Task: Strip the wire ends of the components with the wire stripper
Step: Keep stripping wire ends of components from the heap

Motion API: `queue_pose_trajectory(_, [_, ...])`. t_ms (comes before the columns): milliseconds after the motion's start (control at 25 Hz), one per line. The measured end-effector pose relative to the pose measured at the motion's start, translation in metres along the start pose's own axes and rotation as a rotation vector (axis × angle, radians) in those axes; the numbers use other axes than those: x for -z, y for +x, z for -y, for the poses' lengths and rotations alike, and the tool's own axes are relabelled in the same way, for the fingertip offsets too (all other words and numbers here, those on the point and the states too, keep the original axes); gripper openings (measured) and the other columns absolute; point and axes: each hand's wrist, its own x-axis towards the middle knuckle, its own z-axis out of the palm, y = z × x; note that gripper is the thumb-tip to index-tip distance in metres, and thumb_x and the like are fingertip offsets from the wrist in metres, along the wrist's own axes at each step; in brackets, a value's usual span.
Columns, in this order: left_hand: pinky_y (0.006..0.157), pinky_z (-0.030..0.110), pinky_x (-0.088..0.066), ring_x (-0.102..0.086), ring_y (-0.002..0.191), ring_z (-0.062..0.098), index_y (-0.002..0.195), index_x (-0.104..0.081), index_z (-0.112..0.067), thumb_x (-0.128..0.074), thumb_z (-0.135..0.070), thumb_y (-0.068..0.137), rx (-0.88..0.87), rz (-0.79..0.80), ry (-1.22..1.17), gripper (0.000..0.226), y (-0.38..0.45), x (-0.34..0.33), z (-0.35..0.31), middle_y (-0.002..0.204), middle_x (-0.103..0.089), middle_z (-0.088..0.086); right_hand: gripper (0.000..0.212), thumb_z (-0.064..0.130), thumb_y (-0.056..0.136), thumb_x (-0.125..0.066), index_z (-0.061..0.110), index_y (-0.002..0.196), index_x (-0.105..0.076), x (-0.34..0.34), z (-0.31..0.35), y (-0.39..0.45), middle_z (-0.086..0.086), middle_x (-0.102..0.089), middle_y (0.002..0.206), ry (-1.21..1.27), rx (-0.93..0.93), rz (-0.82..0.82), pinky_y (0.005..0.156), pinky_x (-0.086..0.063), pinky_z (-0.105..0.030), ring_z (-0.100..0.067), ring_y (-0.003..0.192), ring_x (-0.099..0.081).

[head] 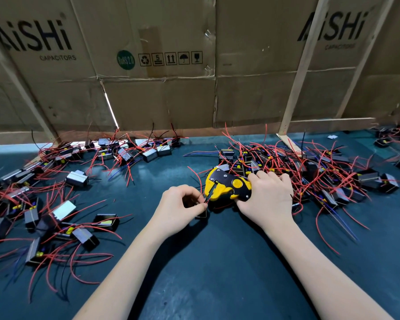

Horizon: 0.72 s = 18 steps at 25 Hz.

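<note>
Forearms: both bare, reaching from the bottom edge up toward the middle of the mat (194, 262), dark blue-green.
Left hand (179, 209): fingers curled, thumb and forefinger pinching a red wire (207, 201) at its end, right at the stripper's mouth; a black component (201, 214) sits under the fingers, mostly hidden.
Right hand (267, 199): wrapped round the handles of the stripper (226, 183), fingers curled over the far side, thumb beneath.
Stripper: yellow and black, lying low over the mat at centre, head pointing left toward the left hand; jaws parted a little, the wire end reaching them. Whether the wire sits inside the jaws, I cannot tell.
Right pile (310, 167): black components with tangled red wires, some blue, just behind and beside the right hand.
Left pile (44, 215): more components with metal-grey faces, red wires spread loosely over the mat, well apart from the hands.
Back pile (134, 150): another cluster along the foot of the cardboard.
Cardboard (159, 88): flattened brown boxes standing as a back wall, printed "AiSHi CAPACITORS", a green RoHS mark and handling symbols.
Battens (303, 65): pale wooden strips leaning across the cardboard.
</note>
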Motion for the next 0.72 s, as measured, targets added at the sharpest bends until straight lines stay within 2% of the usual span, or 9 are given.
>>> queue_pose_trajectory(80, [0.062,0.008,-0.040,-0.052,0.058,-0.001,0.070,-0.066,-0.023,-0.077,-0.011,0.079,-0.007,0.000,0.009,0.019,0.000,0.000,0.000,0.068,-0.065,-0.009,0.037,0.040,0.053,-0.081,0.011,0.062,-0.059,0.002,-0.001,0.001,-0.005,-0.061,0.064,0.006,0.013,0.006,0.069,-0.035,-0.037,-0.028,0.063,-0.059])
queue_pose_trajectory(200, [0.061,0.008,-0.040,-0.051,0.057,-0.001,0.071,-0.067,-0.020,-0.077,-0.012,0.079,-0.013,0.002,0.009,0.016,-0.001,0.001,-0.001,0.068,-0.064,-0.009,0.034,0.040,0.056,-0.079,0.014,0.056,-0.056,0.003,-0.004,0.002,-0.003,-0.056,0.056,-0.001,0.043,0.046,0.064,-0.024,-0.032,-0.028,0.054,-0.057])
queue_pose_trajectory(320, [0.061,0.009,-0.040,-0.050,0.057,-0.001,0.072,-0.068,-0.019,-0.077,-0.013,0.080,-0.021,-0.003,0.013,0.013,0.000,0.001,0.000,0.069,-0.065,-0.008,0.033,0.043,0.060,-0.078,0.015,0.056,-0.061,0.005,-0.002,0.002,-0.006,-0.059,0.056,-0.009,0.003,0.080,0.058,-0.026,-0.027,-0.029,0.053,-0.058])
queue_pose_trajectory(400, [0.062,0.011,-0.041,-0.051,0.059,0.001,0.074,-0.069,-0.017,-0.077,-0.015,0.080,-0.026,0.003,0.023,0.011,0.000,0.001,0.002,0.071,-0.066,-0.007,0.037,0.039,0.049,-0.086,0.012,0.052,-0.060,0.005,-0.001,0.001,-0.007,-0.057,0.050,0.028,-0.011,0.037,0.052,-0.028,-0.024,-0.029,0.045,-0.056])
queue_pose_trajectory(480, [0.063,0.012,-0.041,-0.052,0.060,0.001,0.075,-0.069,-0.017,-0.077,-0.016,0.081,-0.033,0.018,0.026,0.010,0.001,0.002,0.003,0.071,-0.065,-0.008,0.040,0.038,0.043,-0.088,0.010,0.058,-0.063,0.004,-0.002,0.000,-0.007,-0.059,0.057,0.042,0.027,-0.034,0.056,-0.037,-0.031,-0.029,0.053,-0.058])
queue_pose_trajectory(600, [0.067,0.014,-0.041,-0.052,0.062,-0.001,0.077,-0.066,-0.019,-0.074,-0.014,0.083,-0.066,0.005,0.054,0.011,0.000,-0.002,0.005,0.073,-0.064,-0.010,0.044,0.042,0.052,-0.085,0.009,0.076,-0.068,-0.003,-0.009,0.000,-0.008,-0.064,0.073,0.079,-0.017,-0.091,0.068,-0.041,-0.038,-0.032,0.072,-0.061])
queue_pose_trajectory(680, [0.074,0.019,-0.044,-0.058,0.073,0.002,0.092,-0.065,-0.019,-0.069,-0.008,0.086,-0.136,-0.011,0.045,0.013,-0.001,-0.006,0.005,0.090,-0.067,-0.008,0.042,0.046,0.061,-0.083,0.011,0.076,-0.067,-0.004,-0.014,0.001,-0.008,-0.062,0.072,0.157,-0.108,-0.139,0.067,-0.040,-0.038,-0.034,0.072,-0.060])
queue_pose_trajectory(720, [0.080,0.021,-0.047,-0.062,0.084,0.004,0.108,-0.061,-0.020,-0.065,-0.004,0.087,-0.169,0.031,-0.015,0.026,-0.002,-0.009,0.003,0.106,-0.065,-0.007,0.041,0.048,0.065,-0.081,0.012,0.072,-0.063,-0.003,-0.017,0.002,-0.007,-0.060,0.070,0.206,-0.156,-0.159,0.065,-0.041,-0.038,-0.035,0.071,-0.060])
